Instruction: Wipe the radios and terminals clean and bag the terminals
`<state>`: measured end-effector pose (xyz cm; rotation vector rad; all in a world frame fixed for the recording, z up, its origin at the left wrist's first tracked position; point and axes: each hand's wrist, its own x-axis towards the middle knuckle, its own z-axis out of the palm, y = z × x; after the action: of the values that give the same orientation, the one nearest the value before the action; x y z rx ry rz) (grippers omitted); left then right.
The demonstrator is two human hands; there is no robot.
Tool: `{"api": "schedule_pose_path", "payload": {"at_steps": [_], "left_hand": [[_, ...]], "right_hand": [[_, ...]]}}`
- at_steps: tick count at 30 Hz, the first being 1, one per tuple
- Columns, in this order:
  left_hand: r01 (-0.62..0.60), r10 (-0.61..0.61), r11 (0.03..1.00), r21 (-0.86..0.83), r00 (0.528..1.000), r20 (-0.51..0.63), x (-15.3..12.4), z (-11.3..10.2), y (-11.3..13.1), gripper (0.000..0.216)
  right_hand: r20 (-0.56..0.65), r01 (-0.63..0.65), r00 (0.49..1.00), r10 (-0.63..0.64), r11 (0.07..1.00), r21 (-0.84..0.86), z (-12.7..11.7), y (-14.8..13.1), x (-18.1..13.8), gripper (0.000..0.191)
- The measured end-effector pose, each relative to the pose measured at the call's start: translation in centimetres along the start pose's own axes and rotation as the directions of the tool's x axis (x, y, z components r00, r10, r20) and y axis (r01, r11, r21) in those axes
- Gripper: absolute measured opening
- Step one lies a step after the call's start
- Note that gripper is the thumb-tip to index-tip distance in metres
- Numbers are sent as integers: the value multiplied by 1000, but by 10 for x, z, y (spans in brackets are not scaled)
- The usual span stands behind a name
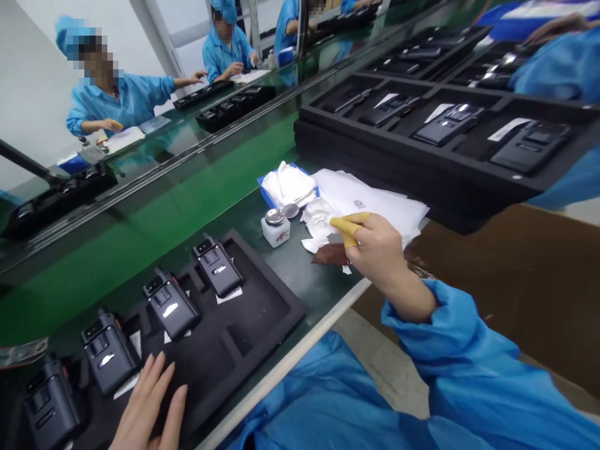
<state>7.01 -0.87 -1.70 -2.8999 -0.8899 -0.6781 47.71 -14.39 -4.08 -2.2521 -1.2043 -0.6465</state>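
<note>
My left hand (150, 406) lies flat with fingers stretched on the front of a black foam tray (255, 312). The tray holds several black handheld devices (217, 266), standing in slots; the right slot is unfilled. My right hand (375, 247), with yellow finger cots on thumb and forefinger, pinches the edge of a white wipe (316, 220) beside a stack of white cloths (375, 200). A small white bottle with a metal cap (275, 227) stands just left of that hand.
A blue tray of white wipes (287, 184) lies behind the bottle. Stacked black foam trays with devices (450, 144) fill the right. A green conveyor belt (154, 212) runs behind. Workers in blue coats (112, 100) sit across the line. A brown patch (330, 254) lies under my right hand.
</note>
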Motion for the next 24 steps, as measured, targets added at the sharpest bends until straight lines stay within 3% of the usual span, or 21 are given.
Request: {"api": "schedule_pose_path", "payload": {"at_steps": [7, 11, 16, 19, 24], "left_hand": [[41, -40, 999, -14, 997, 70, -1, -4, -1, 57], [-111, 111, 994, -3, 991, 72, 19, -23, 1, 39], [-313, 311, 949, 23, 947, 77, 62, -43, 13, 25], [-383, 378, 923, 18, 917, 125, 79, -37, 22, 23], [-450, 450, 893, -26, 885, 119, 92, -4, 29, 28]], "right_hand": [[161, 118, 982, -101, 987, -105, 1, -2, -21, 26], [90, 216, 973, -211, 975, -45, 9, -1, -16, 24], [86, 400, 914, -397, 916, -14, 37, 2, -4, 31], [64, 408, 912, -405, 912, -40, 38, 5, 2, 27], [-8, 358, 929, -369, 907, -220, 2, -7, 29, 27]]}}
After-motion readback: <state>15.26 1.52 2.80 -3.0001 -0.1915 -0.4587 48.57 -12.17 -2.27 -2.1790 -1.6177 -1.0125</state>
